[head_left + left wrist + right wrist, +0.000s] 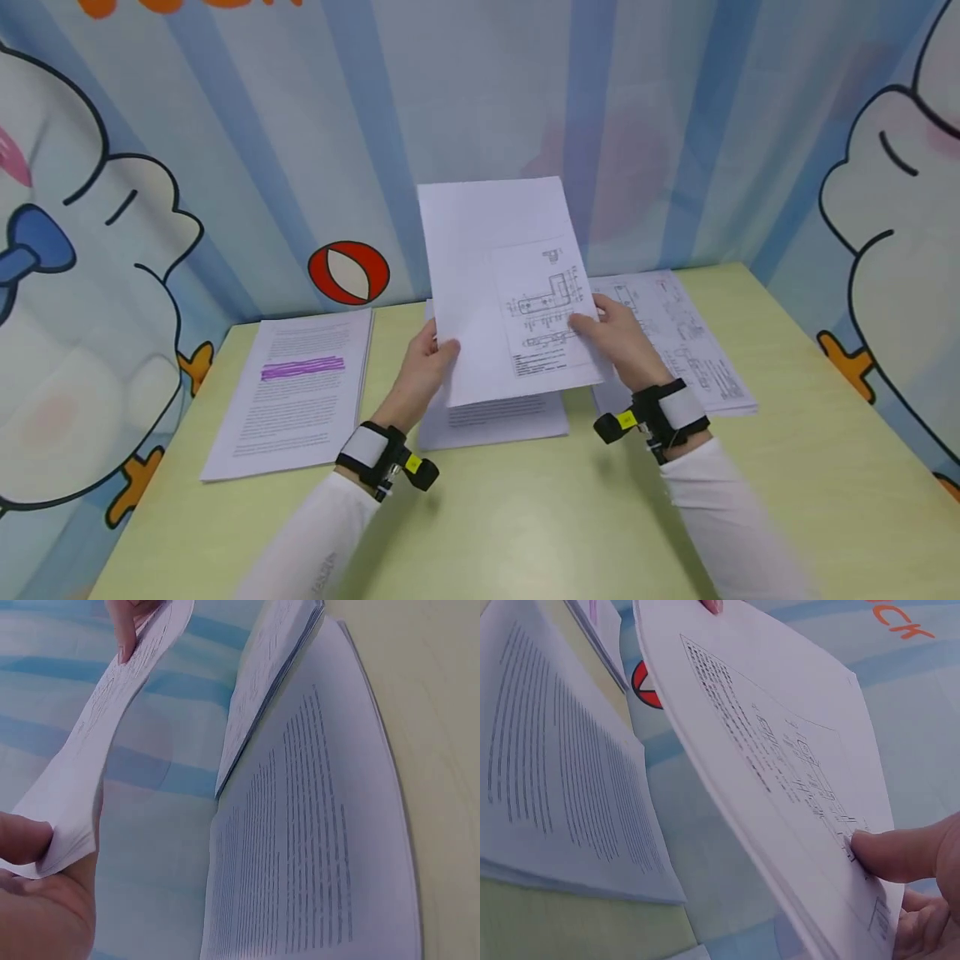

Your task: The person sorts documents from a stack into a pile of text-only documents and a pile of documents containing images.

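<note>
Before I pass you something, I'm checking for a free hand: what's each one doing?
Left hand: holding the raised paper stack, left edge.
Right hand: holding that paper stack, right edge.

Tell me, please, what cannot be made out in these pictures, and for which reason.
Head view: the part of the left hand behind the held papers is hidden by them.
Head view: most of the upper part of the middle stack is covered by the held papers.
Head view: the writing on the drawing is too small to read.
Head view: the orange letters are cut off by the top edge.
Left wrist view: the left edge cuts off the left hand.
</note>
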### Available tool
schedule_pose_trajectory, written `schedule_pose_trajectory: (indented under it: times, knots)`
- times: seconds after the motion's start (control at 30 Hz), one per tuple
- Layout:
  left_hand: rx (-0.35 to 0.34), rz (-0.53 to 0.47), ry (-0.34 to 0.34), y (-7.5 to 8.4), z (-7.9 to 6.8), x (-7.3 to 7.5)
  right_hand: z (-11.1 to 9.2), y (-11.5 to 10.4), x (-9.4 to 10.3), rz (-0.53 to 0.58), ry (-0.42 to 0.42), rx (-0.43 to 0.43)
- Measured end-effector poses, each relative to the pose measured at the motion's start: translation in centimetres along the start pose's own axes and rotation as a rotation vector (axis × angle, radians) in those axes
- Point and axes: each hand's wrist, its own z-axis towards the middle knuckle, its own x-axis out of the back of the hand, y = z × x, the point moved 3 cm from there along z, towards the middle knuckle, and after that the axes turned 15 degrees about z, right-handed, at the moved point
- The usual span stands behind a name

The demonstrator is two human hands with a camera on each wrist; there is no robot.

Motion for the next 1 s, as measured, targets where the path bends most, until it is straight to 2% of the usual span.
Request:
schedule_pose_trajectory:
  times: [0.13, 0.2, 0.43, 0.57, 0.67, 1.0]
  knots:
    - [-0.060, 0.018, -0.068, 1.1, 0.5, -2.3, -0.4, -0.1, 2.7, -0.053, 0.035, -0.001]
    - [-0.063, 0.030, -0.085, 1.4, 0.8, -3.4, -0.7, -0.1, 4.0, -0.080, 0.055, 0.009]
    - [0.005, 0.004, -0.116, 1.8, 1.9, -7.4, -1.5, 0.3, 8.2, -0.191, 0.142, 0.045]
    - [0.057, -0.014, -0.130, 1.8, 2.3, -9.6, -1.8, 0.6, 10.1, -0.254, 0.194, 0.044]
    - [0.070, -0.002, -0.138, 1.6, 2.5, -11.2, -1.8, 1.0, 11.2, -0.287, 0.222, 0.028]
    - [0.091, 0.059, -0.108, 1.6, 3.2, -15.1, -1.2, 2.7, 14.5, -0.406, 0.209, -0.011]
